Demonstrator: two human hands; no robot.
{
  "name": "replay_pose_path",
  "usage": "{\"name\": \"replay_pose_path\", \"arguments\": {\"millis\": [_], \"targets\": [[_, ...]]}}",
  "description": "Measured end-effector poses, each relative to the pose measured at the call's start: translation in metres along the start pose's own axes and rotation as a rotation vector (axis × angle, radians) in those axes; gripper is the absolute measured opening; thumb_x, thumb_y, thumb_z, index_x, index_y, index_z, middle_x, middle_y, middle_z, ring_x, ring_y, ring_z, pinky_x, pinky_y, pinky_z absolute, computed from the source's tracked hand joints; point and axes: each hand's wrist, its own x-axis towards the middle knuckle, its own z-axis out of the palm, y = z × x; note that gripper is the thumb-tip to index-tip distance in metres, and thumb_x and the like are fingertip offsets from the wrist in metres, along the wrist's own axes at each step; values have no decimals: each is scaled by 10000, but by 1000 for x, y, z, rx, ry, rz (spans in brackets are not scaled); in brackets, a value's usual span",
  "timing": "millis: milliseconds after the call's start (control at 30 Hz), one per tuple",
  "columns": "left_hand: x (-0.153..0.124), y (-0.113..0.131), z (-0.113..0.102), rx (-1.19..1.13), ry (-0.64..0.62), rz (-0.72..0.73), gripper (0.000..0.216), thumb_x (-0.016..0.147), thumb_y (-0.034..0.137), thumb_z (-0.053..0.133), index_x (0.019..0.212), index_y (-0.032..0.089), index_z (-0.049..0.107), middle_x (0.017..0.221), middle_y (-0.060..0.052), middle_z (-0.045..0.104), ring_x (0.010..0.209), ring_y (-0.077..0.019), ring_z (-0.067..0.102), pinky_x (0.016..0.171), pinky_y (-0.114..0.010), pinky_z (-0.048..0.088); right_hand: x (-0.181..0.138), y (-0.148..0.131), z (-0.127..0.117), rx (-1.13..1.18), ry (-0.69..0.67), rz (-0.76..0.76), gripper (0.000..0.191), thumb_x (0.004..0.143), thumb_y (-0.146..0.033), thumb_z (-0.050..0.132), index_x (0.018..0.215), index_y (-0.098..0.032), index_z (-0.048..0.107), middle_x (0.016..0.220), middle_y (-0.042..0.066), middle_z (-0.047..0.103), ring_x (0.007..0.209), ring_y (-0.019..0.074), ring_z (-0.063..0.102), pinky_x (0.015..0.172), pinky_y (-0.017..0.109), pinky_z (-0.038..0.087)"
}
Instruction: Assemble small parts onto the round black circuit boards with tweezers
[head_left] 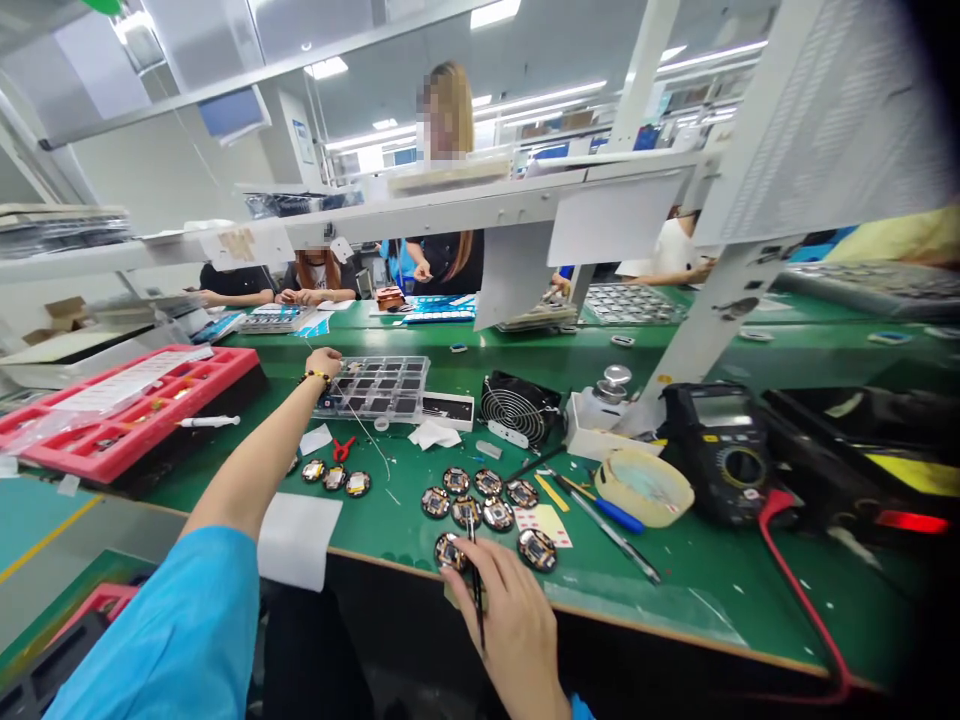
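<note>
My left hand (324, 362) is stretched out to the near left corner of a clear compartment tray (375, 386) of small dark parts; its fingers are curled on the tray's edge. My right hand (502, 610) rests at the table's front edge, pinching thin black tweezers (475, 570) whose tips point at a round circuit board (450, 551). Several more round boards (480, 497) lie in a cluster just beyond, and three others (334, 478) sit to the left near small red clips.
A red parts tray (124, 410) stands at the left, a small fan (519, 408), tape roll (643, 486) and black multimeter (724, 450) with red lead at the right. A white sheet (298, 538) overhangs the front edge. Other people work across the bench.
</note>
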Motion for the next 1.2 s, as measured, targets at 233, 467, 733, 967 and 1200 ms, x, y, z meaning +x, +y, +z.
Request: {"name": "replay_pose_path", "arguments": {"millis": [233,467,733,967,1200], "targets": [[-67,-36,-40,21,61,177,288,867,211,653,1127,177,773,1086,-71,801,1072,-253,726,995,-336,536,3,0,-2,28,-65,11,246,1029,-371,623,1234,-241,665,1123,73,740,1017,246,716,891,378,549],[-200,-70,-42,36,-122,516,322,921,423,651,1160,226,738,1220,-68,769,1153,-265,701,1059,-400,525,6,10,-9,47,-117,-14,258,1032,-358,615,1249,-225,659,1165,90,737,1072,258,710,926,392,571],[-239,-72,-6,205,-139,776,332,940,401,688,1200,197,705,1152,-123,758,1125,-324,664,1040,-511,514,11,17,-29,-59,-71,16,284,1025,-362,619,1272,-225,651,1203,108,744,1134,299,704,978,461,575],[-284,-57,11,-8,-181,904,365,949,421,708,1252,221,674,1169,-92,750,1159,-299,631,1025,-465,533,-9,-2,-57,225,57,316,233,1070,-337,529,1263,-253,628,1210,82,758,1151,233,711,1029,409,559],[-325,-23,36,-217,-363,882,392,965,364,709,1325,238,621,1269,-78,721,1176,-261,647,1029,-436,538,-12,-28,-50,513,-37,437,239,1031,-353,613,1241,-263,686,1210,47,790,1161,214,737,1045,367,562]]}}
